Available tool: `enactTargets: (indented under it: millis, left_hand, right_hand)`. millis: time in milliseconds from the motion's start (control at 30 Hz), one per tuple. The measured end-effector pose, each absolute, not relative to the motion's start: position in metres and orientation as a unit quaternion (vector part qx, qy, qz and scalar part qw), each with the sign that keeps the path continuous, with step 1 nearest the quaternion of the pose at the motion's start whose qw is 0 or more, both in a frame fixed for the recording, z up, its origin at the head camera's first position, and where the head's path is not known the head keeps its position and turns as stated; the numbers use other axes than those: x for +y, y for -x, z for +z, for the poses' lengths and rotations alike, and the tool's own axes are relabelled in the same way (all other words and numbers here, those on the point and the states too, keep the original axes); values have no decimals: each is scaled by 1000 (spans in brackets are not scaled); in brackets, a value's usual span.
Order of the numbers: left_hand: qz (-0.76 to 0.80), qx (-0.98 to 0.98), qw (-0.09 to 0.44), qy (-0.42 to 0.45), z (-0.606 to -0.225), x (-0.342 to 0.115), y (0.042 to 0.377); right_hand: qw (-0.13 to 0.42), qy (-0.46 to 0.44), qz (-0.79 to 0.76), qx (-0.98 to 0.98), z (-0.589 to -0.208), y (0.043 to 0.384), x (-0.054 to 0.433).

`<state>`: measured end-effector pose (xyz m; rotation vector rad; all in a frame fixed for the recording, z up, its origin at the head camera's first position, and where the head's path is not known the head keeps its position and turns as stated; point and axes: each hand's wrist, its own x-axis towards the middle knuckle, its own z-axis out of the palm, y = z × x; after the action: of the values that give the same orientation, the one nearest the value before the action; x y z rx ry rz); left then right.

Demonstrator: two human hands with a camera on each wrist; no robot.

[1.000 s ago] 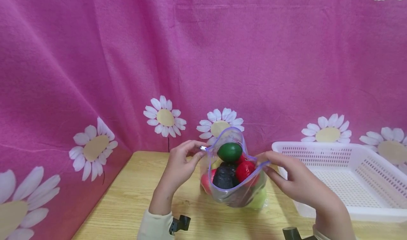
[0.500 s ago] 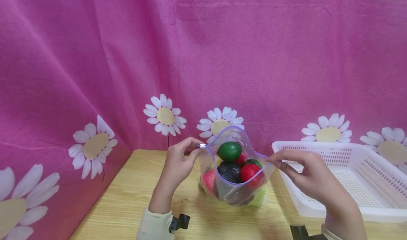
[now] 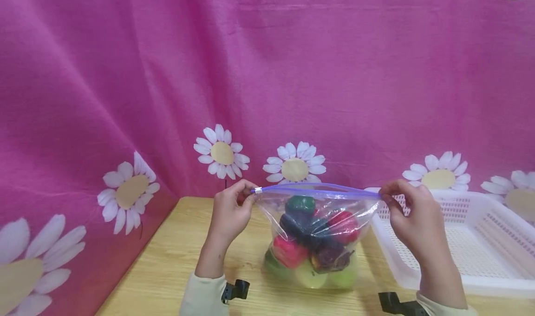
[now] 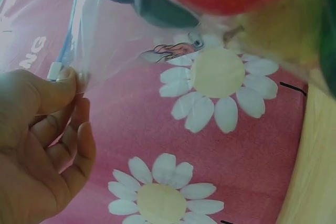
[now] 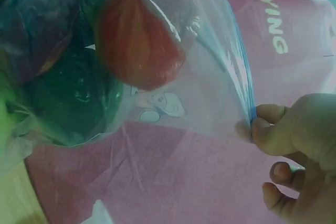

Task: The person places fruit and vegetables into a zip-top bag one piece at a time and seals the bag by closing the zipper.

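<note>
A clear zipper bag (image 3: 267, 209) with a purple-blue zip strip stands on the table, full of fruit and vegetables. Inside it show a dark green fruit (image 3: 301, 205), red pieces (image 3: 289, 251), dark purple ones and pale green ones (image 3: 311, 276). My left hand (image 3: 231, 211) pinches the bag's top left corner beside a white slider (image 3: 258, 190), which the left wrist view also shows close to the thumb. At the top right corner, the thumb and index finger of my right hand (image 3: 418, 218) pinch the zip strip. Between both hands the bag's mouth is drawn out nearly straight, with a narrow gap.
A white perforated plastic basket (image 3: 468, 279) stands on the right, partly behind my right hand. The wooden table (image 3: 175, 251) runs back to a magenta cloth (image 3: 334, 74) printed with white daisies.
My right hand has moved right and up, pulling the bag's mouth from a wide round opening into a narrow, stretched line. The bag's front now faces me. My left hand has shifted slightly left.
</note>
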<state>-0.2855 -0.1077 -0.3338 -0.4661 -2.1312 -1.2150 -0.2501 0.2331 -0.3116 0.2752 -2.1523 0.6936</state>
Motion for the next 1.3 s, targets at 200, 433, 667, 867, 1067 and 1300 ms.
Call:
enactTargets:
  millis: [200,433,667,867,1067,1300]
  left_hand:
    - [-466,-824,262,185,-335,-106,288]
    - [-482,-823,203,222,-331,-112,284]
    - [-449,-819,256,249,-331,-104,282]
    - [-419,-815,305,260,-328,-101,281]
    - [-344,-828,357,263,-326,-106,276]
    - [-319,-834,366,262,-326,-103,275]
  right_hand:
    - [392,-124,285,-866,-315,252,241]
    - [350,-208,303,-862,-313,253,238]
    - [327,-232,319,-859,-314,251,231]
    - [374,-250,302,-841,-313,255,225]
    - [446,-214,299,-816,-314,258,223]
    - [461,-169,306,-815,-319,262,225]
